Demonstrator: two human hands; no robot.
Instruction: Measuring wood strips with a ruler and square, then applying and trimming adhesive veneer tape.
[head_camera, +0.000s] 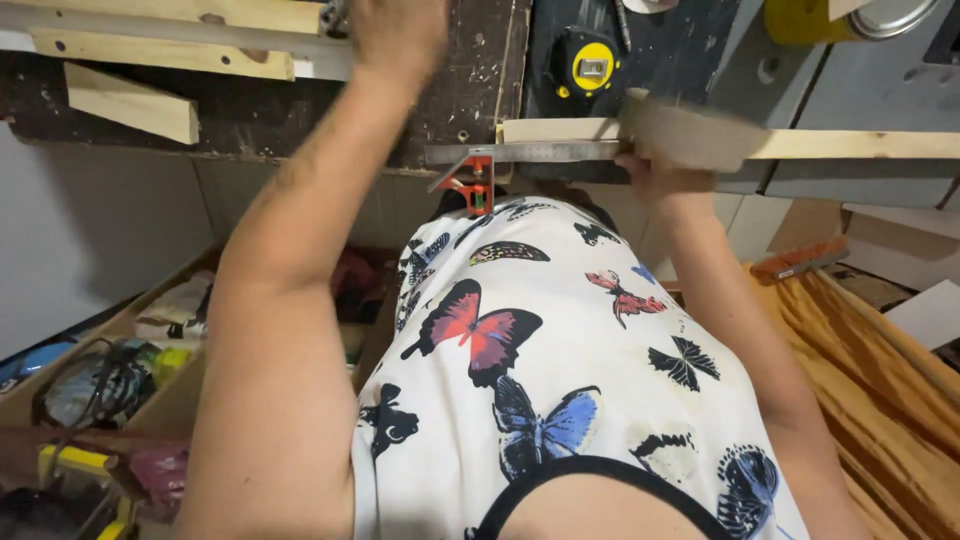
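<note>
The head camera looks down past a white shirt (560, 380) with butterflies on it, at a dark, worn table (250, 110). The right hand (660, 175) is at the near edge of the table. It touches a long pale wood strip (860, 144) that lies flat, running left to right. Part of the strip by the hand is blurry, so I cannot tell if the fingers are closed around it or only pressing on it. A metal ruler with a red square head (520, 155) lies just in front of the strip, also running left to right, with its red head hanging off the table edge. The right hand is the nearer one to both of these; the ruler stretches out to the left of it. The left hand (395, 30) is far up the table, well apart from the strip, beside more pale wood pieces (150, 55). Its fingers are cut off at the top, so I cannot tell its grip. A yellow and black tape measure (588, 62) sits behind the strip.
</note>
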